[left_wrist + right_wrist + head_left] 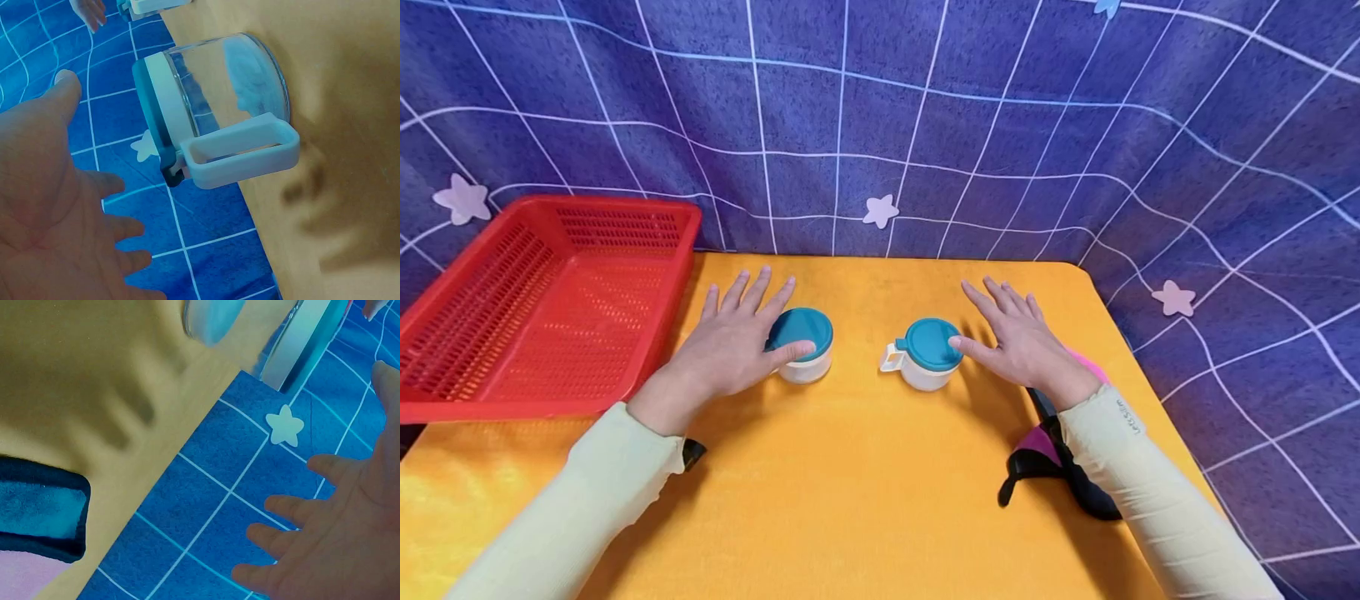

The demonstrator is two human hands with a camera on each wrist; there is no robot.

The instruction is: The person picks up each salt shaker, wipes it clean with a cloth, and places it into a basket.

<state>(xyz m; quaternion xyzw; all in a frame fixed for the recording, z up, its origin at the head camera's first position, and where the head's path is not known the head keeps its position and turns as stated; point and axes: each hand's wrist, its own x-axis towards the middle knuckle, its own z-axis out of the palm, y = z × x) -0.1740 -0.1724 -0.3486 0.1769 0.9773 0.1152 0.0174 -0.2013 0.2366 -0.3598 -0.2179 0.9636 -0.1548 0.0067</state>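
Note:
Two lidded seasoning jars stand upright on the orange table, each with a teal lid and a clear body with whitish contents low inside. My left hand [726, 346] hovers palm down by the left jar [808, 368], fingers spread, its thumb over the lid. In the left wrist view, a gap shows between that hand and the jar [212, 87], whose white handle faces the camera. My right hand [1026, 346] is spread by the right jar [925, 377], thumb at the lid's right edge in the head view. The right jar's white handle [892, 358] points left. Neither hand holds anything.
A red plastic basket [658, 333] with perforated walls sits at the table's left. Under the right forearm lies a black and pink fabric item [1037, 457]. A small black thing [694, 453] shows beside the left cuff. Blue gridded cloth [805, 108] with stars hangs behind.

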